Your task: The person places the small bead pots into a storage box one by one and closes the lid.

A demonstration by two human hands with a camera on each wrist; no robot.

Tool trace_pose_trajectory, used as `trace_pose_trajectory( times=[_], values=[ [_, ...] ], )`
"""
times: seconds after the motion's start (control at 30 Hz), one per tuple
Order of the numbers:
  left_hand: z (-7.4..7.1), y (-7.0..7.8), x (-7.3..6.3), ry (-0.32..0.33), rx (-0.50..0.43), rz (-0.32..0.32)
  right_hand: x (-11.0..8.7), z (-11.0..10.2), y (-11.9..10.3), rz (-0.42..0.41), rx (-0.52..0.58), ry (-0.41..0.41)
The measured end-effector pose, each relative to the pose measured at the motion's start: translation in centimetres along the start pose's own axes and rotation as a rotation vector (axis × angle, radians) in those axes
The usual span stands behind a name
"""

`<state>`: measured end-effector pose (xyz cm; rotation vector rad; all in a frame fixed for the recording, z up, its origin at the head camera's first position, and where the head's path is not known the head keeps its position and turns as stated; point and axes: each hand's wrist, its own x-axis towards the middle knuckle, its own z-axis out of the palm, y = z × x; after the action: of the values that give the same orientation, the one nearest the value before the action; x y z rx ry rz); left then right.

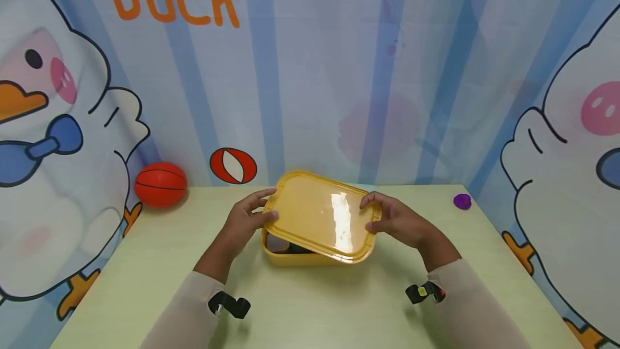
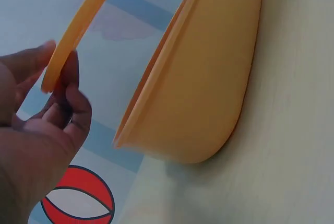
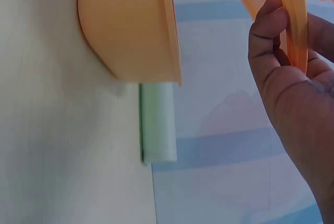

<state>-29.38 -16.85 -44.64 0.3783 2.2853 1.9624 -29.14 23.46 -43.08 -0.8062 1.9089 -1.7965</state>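
Note:
Between both hands, a yellow rectangular lid (image 1: 310,214) is held tilted above a yellow plastic box (image 1: 295,259) on the table. My left hand (image 1: 244,220) pinches the lid's left edge between thumb and fingers. At the opposite edge my right hand (image 1: 399,220) grips the lid the same way. In the left wrist view a gap shows between the lid (image 2: 83,23) and the rim of the box (image 2: 198,72). Through the opening at the box's front left, a pale item (image 1: 277,243) and something dark are partly visible; the lid hides the rest.
A red ball (image 1: 161,185) sits at the table's back left. A small purple object (image 1: 462,201) lies near the back right corner. Behind the box, the right wrist view shows a pale green object (image 3: 158,122). A printed curtain (image 1: 319,69) hangs behind the table (image 1: 310,311).

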Motion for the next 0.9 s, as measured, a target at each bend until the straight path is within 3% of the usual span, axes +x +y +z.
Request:
trace_pose_trajectory(
  times=[0.2,0.27,0.43,0.6,0.77,0.9],
  values=[
    [-0.4,0.7,0.4,-0.207,0.065,-0.018,0.0,-2.0,-0.2,0.031,-0.056,-0.067],
    [-0.4,0.6,0.5,-0.233,0.064,-0.022,0.0,-2.3,-0.1,0.027,-0.076,-0.047],
    [-0.2,0.4,0.5,-0.168,0.045,-0.026,0.1,-1.6,0.0,0.026,-0.102,0.146],
    [-0.2,0.1,0.3,-0.052,0.016,-0.045,0.3,-0.4,0.1,0.027,-0.013,0.349],
    [-0.2,-0.2,0.3,0.009,0.045,-0.063,0.2,0.5,0.1,0.015,-0.092,0.376],
    [-0.2,0.0,0.1,0.013,0.132,-0.027,0.2,1.2,-0.1,-0.002,-0.184,0.362]
  ],
)
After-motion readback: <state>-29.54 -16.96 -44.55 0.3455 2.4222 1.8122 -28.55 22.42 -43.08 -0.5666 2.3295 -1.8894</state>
